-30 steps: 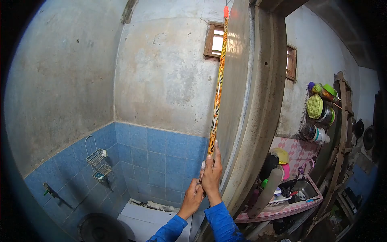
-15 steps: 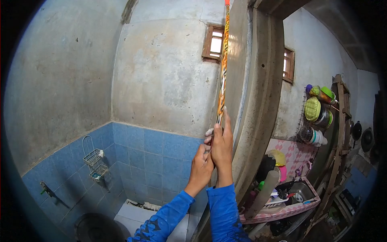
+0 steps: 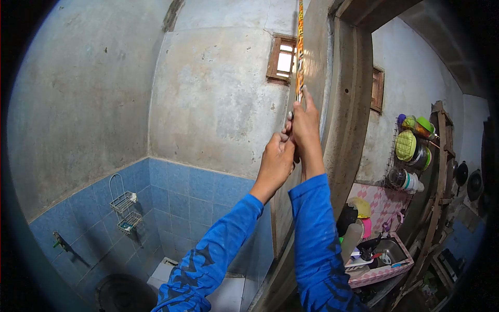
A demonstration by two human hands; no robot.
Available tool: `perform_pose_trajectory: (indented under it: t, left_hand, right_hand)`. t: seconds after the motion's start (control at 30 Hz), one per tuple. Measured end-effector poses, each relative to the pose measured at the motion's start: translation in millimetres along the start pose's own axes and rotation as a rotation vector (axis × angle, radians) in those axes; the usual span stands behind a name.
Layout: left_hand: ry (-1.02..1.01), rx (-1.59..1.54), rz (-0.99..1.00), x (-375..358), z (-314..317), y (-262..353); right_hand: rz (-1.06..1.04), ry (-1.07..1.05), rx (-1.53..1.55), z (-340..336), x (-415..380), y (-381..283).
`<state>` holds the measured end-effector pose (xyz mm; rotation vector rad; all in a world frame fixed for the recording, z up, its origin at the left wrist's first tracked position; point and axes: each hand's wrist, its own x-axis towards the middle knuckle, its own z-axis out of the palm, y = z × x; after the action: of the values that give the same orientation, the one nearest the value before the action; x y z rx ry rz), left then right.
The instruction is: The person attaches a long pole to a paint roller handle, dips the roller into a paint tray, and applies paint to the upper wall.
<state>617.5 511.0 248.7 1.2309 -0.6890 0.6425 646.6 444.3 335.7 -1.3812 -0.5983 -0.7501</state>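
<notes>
A long, thin pole (image 3: 300, 57) with an orange, black and white pattern rises nearly upright beside the door panel; its top end is out of view. My right hand (image 3: 306, 125) is closed round it, index finger stretched up along the shaft. Just below, my left hand (image 3: 277, 158) is also closed on the pole, close against the right hand. Fingers cover the pole's lower part. Both arms reach upward in blue sleeves.
The door panel (image 3: 314, 57) and wooden door frame (image 3: 353, 88) stand close on the right. A barred window (image 3: 281, 59) is behind the pole. A wire caddy (image 3: 125, 204) hangs on blue tiles. Beyond the frame are a sink (image 3: 391, 252) and a dish rack (image 3: 397, 151).
Both hands have moved up and slightly right in view, carrying the pole higher. More of both sleeves shows. The grip stays closed.
</notes>
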Motion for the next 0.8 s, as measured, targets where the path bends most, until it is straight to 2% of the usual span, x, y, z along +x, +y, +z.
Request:
perform_pose_trajectory:
  t: [0.07,0.3,0.43,0.53,0.8]
  left_hand:
    - [-0.026,-0.069,-0.070,9,1,9]
    - [-0.151,-0.067,-0.028,-3,5,42]
    - [-0.145,-0.007,-0.001,-14,1,50]
    - [-0.183,-0.053,0.013,-20,-6,54]
    - [-0.128,-0.043,0.111,-35,-19,59]
  right_hand:
    - [0.027,-0.026,0.026,1,11,-13]
    - [0.074,-0.057,-0.021,1,45,-68]
    - [-0.002,-0.050,0.008,4,73,-74]
    - [-0.003,-0.040,0.008,5,83,-72]
    - [0.033,-0.021,-0.039,9,84,-69]
